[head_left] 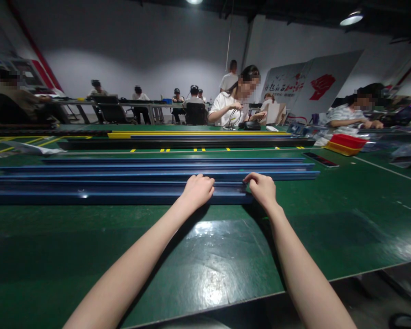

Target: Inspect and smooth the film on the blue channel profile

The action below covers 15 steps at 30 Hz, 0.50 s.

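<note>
As two bare forearms reach across a green bench (329, 228), the left hand (199, 189) bends over a long, dark blue near channel (99, 191), touching it just short of its right end. The right hand (263, 188) is at that end, thumb and forefinger curled close together. The fingertips of both hands are partly hidden, so whether either one clasps the channel cannot be told.

The near channel, a smooth, trough-shaped length with raised walls and a soft sheen, runs far out to the left of the hands. Just beyond them, more blue channels (150, 170) of the same straight, slender form lie roughly parallel, the closest reaching past the right hand. Farther off stretch a matte-looking black rail (192, 143) and a bright yellow strip (198, 133).

Beyond the right hand, to its right, rest a flat, dark, glossy slab (320, 159) and a red and yellow bin (345, 144) with sloping sides. Across the bench, a person in a white top (228, 107) handles a thin dark cable (231, 119).
</note>
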### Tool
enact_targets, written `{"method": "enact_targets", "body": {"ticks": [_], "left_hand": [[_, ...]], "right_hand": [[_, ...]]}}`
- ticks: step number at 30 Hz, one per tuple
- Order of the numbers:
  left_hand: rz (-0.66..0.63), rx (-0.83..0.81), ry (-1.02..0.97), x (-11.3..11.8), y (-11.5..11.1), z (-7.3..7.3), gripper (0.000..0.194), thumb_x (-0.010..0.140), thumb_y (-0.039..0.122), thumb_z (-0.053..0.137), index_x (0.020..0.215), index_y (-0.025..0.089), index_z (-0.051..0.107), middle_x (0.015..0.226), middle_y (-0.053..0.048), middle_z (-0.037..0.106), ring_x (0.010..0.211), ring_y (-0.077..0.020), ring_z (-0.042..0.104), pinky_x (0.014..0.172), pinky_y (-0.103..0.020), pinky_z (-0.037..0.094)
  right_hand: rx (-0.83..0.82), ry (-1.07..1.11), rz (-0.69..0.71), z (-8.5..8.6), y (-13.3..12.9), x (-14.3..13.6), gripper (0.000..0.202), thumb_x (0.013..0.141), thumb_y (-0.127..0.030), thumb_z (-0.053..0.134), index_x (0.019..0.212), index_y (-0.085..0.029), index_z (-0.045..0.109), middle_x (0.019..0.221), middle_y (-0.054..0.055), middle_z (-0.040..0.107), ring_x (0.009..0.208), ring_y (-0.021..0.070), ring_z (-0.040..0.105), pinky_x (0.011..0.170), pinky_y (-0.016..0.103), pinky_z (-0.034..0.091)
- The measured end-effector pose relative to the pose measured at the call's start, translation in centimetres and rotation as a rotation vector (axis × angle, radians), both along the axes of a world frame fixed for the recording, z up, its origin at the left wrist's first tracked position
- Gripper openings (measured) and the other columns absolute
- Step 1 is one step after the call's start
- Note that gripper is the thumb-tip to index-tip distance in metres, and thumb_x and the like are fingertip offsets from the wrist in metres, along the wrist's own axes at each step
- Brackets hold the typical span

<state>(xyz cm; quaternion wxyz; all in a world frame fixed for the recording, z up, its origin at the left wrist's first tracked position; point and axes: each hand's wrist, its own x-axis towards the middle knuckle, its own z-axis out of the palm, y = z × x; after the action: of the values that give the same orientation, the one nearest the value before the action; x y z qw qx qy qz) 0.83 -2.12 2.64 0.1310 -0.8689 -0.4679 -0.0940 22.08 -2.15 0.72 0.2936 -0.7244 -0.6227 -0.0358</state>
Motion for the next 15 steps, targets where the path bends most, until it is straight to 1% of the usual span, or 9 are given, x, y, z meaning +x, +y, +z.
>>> {"method": "enact_targets", "body": {"ticks": [7, 15], "left_hand": [[0.047, 0.001, 0.005, -0.03, 0.04, 0.16, 0.024, 0.084, 0.020, 0.037, 0.083, 0.017, 0.060, 0.085, -0.007, 0.067, 0.086, -0.0219, 0.058, 0.069, -0.030, 0.041], [0.082, 0.024, 0.002, 0.03, 0.05, 0.00, 0.025, 0.084, 0.020, 0.037, 0.084, 0.016, 0.061, 0.083, -0.008, 0.066, 0.086, -0.0226, 0.058, 0.068, -0.031, 0.041]], "right_hand": [[0.061, 0.066, -0.018, 0.07, -0.05, 0.28, 0.032, 0.068, -0.018, 0.038, 0.076, -0.025, 0.069, 0.072, 0.000, 0.068, 0.067, 0.0159, 0.059, 0.057, 0.023, 0.037], [0.087, 0.146, -0.050, 0.17, -0.06, 0.58, 0.032, 0.068, -0.016, 0.038, 0.074, -0.024, 0.068, 0.078, 0.001, 0.069, 0.074, 0.0160, 0.061, 0.064, 0.024, 0.041]]}}
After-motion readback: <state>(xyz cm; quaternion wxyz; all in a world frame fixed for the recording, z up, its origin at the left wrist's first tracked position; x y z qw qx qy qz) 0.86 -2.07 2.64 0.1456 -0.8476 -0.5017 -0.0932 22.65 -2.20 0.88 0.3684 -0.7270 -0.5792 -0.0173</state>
